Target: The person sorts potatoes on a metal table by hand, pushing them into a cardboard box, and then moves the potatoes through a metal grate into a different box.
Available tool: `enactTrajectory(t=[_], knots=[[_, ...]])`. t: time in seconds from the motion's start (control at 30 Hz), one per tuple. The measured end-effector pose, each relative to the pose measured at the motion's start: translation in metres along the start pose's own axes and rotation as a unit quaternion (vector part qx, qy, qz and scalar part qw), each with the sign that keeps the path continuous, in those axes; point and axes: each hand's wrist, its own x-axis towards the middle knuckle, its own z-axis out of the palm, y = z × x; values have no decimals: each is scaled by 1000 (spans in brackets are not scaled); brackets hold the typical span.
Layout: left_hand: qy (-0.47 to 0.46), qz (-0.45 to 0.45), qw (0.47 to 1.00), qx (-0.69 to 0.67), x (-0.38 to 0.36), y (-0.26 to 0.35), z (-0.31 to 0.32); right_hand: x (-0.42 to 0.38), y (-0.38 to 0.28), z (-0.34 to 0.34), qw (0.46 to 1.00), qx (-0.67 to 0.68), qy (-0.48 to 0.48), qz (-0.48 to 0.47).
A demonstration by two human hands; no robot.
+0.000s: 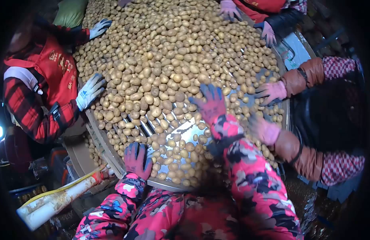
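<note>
Potatoes (165, 52) cover a large metal sorting table (187, 131). My right hand (211, 105), in a pink glove with dark fingers, reaches over the middle of the pile. Its fingers are spread and rest on or just above the potatoes. My left hand (137, 161), in a matching glove, lies at the near left edge of the table. Its fingers point forward, a little apart, beside a loose group of potatoes (179, 154) close to my body. Neither palm is visible, and no potato shows in either hand.
A person in a red apron (59, 66) works at the left. Another person's pink-gloved hand (273, 92) spreads over potatoes at the right; a third person's gloves show at the far right. A white pipe (57, 202) juts out at lower left, and a green sack (70, 13) lies behind.
</note>
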Motion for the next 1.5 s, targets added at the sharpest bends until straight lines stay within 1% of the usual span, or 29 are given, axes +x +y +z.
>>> enactTrajectory(t=[0.03, 0.07, 0.1, 0.13, 0.2, 0.27, 0.3, 0.33, 0.37, 0.43, 0.53, 0.63, 0.67, 0.77, 0.8, 0.9, 0.93, 1.07, 1.13, 1.23, 1.37, 1.4, 1.5], knots=[[-10, -4, 1000, 9, 2, 2, -1, 22, 20, 14, 991, 94, -39, 91], [-18, -12, 1000, 17, 0, 4, -2, 42, 36, 17, 963, 185, -82, 176], [-26, -24, 999, 11, -5, 7, -2, 47, 55, 12, 989, 49, -33, 139], [-29, -29, 999, 6, -3, 6, -3, 51, 76, 3, 990, -90, 25, 102], [-33, -37, 999, 0, 0, 3, -3, 54, 93, -12, 983, -133, 90, 90], [-36, -41, 999, -1, 0, 2, -2, 51, 86, -28, 987, -65, 122, 79], [-37, -44, 998, -1, -1, 3, -2, 43, 69, -37, 989, 27, 122, 75], [-35, -40, 999, -3, 0, 3, -3, 31, 55, -27, 985, 96, 139, 35], [-34, -40, 999, -3, 0, 3, -2, 19, 39, -25, 991, 102, 84, -3], [-33, -33, 999, -2, 0, 3, -2, 6, 17, -14, 996, 66, 32, -52], [-34, -23, 999, -1, 4, 4, -6, 14, 21, -19, 999, 15, 18, 29], [-35, -23, 999, -2, 3, 5, -3, 20, 14, -28, 989, 73, 89, 96], [-33, -26, 999, -1, 1, 2, -2, 19, 16, -24, 985, 138, 84, 52], [-25, -24, 999, -12, 0, 1, 0, -2, 9, -8, 997, 64, 34, -7], [-23, -23, 999, -15, 1, 1, 0, -3, 4, -13, 998, 44, -9, 45], [-23, -24, 999, -22, -3, -1, 0, 7, -3, -23, 990, 11, -111, 83], [-23, -25, 999, -22, -3, -2, 0, 14, -4, -22, 980, -28, -176, 94], [-31, -29, 999, -17, -4, -2, -1, 29, -6, -16, 966, -82, -220, 104], [-20, -23, 999, -22, -5, -3, 2, 35, -7, -12, 958, -105, -245, 106], [-18, -23, 999, -28, -3, -3, -2, 46, -9, -16, 937, -92, -306, 139], [-17, -25, 999, -38, -3, -1, -3, 45, -6, -25, 933, -132, -319, 101], [-19, -25, 999, -36, -3, -1, -3, 36, -2, -19, 949, -108, -276, 107], [-30, -27, 999, -27, -4, 1, -4, 34, -22, 4, 940, -86, -252, 215]])
